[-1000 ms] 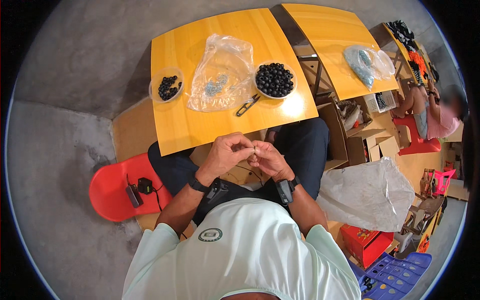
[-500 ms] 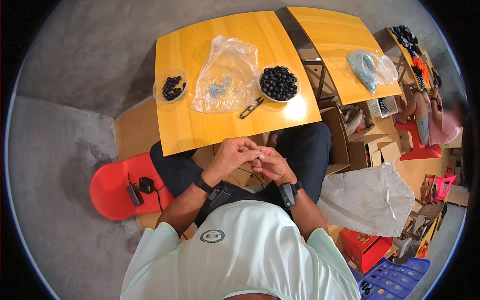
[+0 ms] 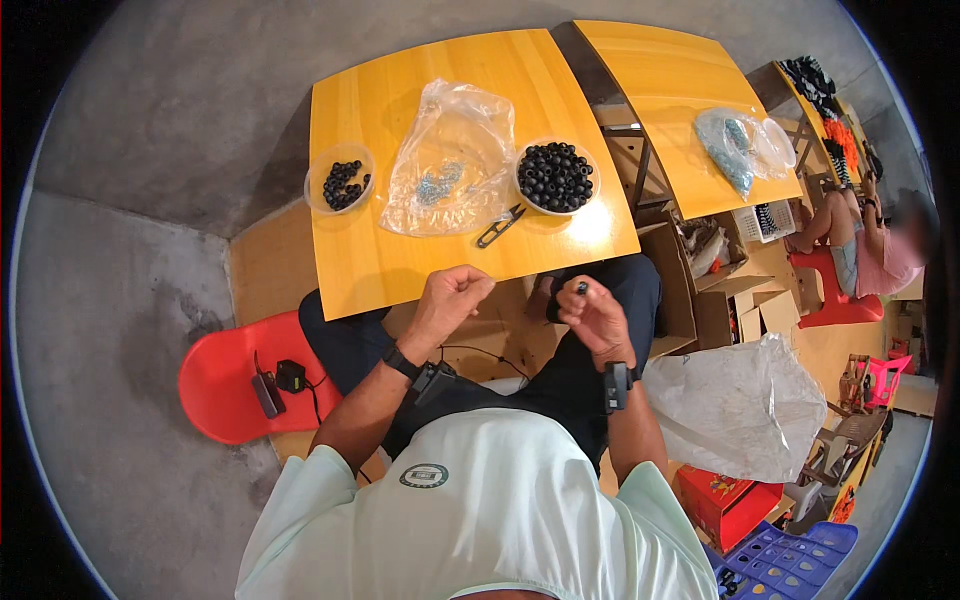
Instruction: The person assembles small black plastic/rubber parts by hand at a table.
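Observation:
Just off the table's front edge, my right hand (image 3: 598, 318) pinches a small black bead (image 3: 582, 288) between thumb and fingers. To its left, my left hand (image 3: 450, 303) has thumb and fingertips pressed together; whatever they may hold is too small to see. On the yellow table (image 3: 370, 265), a clear tub (image 3: 520, 196) full of black beads stands at the right, and another clear tub (image 3: 310, 190) with fewer beads at the left. Between them lies a clear plastic bag (image 3: 455, 135) with small bluish pieces (image 3: 437, 185). Black thread snips (image 3: 500, 227) rest near the right tub.
A red stool (image 3: 225, 385) with black devices is at my left. Cardboard boxes (image 3: 667, 275) and a whitish sack (image 3: 740, 400) lie to my right. A second table (image 3: 665, 85) bears a bag of bluish pieces (image 3: 728, 150). Another person (image 3: 880, 250) sits at far right.
My hands, together before, have parted. The right hand has moved right and turned, showing the black bead; the left has shifted slightly left.

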`<action>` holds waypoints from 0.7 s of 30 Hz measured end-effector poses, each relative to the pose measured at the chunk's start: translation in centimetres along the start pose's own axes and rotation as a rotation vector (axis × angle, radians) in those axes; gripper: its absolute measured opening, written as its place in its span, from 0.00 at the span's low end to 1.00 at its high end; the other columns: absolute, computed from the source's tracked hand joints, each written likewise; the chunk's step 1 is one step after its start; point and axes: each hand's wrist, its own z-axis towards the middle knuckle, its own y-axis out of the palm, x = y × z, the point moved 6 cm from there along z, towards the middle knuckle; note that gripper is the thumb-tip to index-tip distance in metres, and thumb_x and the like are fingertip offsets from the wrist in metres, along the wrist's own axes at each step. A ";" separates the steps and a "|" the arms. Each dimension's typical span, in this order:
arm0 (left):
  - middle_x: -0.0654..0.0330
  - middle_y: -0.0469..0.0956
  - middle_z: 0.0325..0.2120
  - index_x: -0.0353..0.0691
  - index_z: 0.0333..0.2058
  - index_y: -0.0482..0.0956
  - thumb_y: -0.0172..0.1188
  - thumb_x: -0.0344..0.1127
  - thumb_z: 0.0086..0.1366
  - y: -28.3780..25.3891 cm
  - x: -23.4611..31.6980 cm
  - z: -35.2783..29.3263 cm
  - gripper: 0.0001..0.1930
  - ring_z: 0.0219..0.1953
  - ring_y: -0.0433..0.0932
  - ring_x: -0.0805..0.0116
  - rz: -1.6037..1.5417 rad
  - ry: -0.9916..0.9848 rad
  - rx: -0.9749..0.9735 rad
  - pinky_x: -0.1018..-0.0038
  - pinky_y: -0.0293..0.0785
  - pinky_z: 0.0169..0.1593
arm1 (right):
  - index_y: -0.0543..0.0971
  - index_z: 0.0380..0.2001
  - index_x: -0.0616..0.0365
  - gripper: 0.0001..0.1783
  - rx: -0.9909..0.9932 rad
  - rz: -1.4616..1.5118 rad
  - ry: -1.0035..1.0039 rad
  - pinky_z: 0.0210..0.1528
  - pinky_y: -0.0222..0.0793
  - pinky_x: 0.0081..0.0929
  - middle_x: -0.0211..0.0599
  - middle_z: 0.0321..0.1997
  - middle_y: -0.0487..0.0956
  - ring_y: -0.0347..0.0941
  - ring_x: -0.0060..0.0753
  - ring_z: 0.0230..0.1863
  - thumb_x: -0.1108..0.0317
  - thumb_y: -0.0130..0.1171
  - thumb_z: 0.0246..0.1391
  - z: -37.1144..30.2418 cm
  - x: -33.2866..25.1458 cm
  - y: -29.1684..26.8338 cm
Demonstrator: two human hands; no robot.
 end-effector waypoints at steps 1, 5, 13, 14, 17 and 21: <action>0.70 0.77 0.23 0.33 0.35 0.83 0.64 0.37 0.67 -0.3 0.2 0.2 0.10 0.23 0.71 0.86 0.000 0.000 0.001 0.83 0.71 0.27 | 0.77 0.41 0.60 0.13 0.008 -0.014 -0.036 0.33 0.60 0.19 0.25 0.30 0.68 0.62 0.20 0.32 0.61 0.62 0.62 -0.2 -1.2 -0.2; 0.72 0.75 0.21 0.33 0.34 0.83 0.63 0.36 0.67 -1.8 0.6 1.3 0.10 0.22 0.70 0.86 0.018 -0.003 0.090 0.84 0.70 0.26 | 0.77 0.42 0.60 0.13 0.050 -0.026 -0.149 0.32 0.60 0.18 0.25 0.31 0.68 0.60 0.20 0.33 0.61 0.61 0.62 -1.8 -5.1 -2.0; 0.72 0.75 0.21 0.32 0.32 0.83 0.63 0.35 0.66 -2.4 3.1 4.2 0.09 0.22 0.70 0.85 0.129 0.073 0.147 0.83 0.68 0.26 | 0.76 0.40 0.58 0.12 -0.036 0.071 -0.242 0.32 0.59 0.19 0.24 0.30 0.66 0.58 0.21 0.32 0.62 0.61 0.62 -2.1 -6.2 -3.7; 0.71 0.75 0.21 0.32 0.33 0.83 0.64 0.34 0.65 -2.1 3.7 5.0 0.09 0.23 0.71 0.84 0.198 0.151 0.144 0.82 0.69 0.27 | 0.76 0.39 0.58 0.12 -0.043 0.108 -0.248 0.32 0.60 0.19 0.24 0.30 0.66 0.58 0.21 0.32 0.62 0.62 0.61 -2.2 -6.4 -3.9; 0.70 0.76 0.21 0.30 0.33 0.83 0.64 0.33 0.64 -0.9 6.4 6.6 0.09 0.23 0.72 0.83 0.299 0.266 0.145 0.81 0.69 0.28 | 0.76 0.40 0.58 0.12 -0.027 0.097 -0.251 0.32 0.60 0.19 0.24 0.29 0.66 0.58 0.21 0.32 0.62 0.62 0.61 -2.2 -6.3 -4.0; 0.64 0.78 0.20 0.31 0.35 0.83 0.65 0.32 0.61 0.6 8.6 9.6 0.09 0.24 0.74 0.79 0.421 0.373 0.178 0.79 0.71 0.30 | 0.76 0.41 0.58 0.12 -0.010 0.090 -0.250 0.32 0.60 0.20 0.24 0.29 0.66 0.58 0.21 0.32 0.61 0.62 0.61 -2.2 -6.5 -3.9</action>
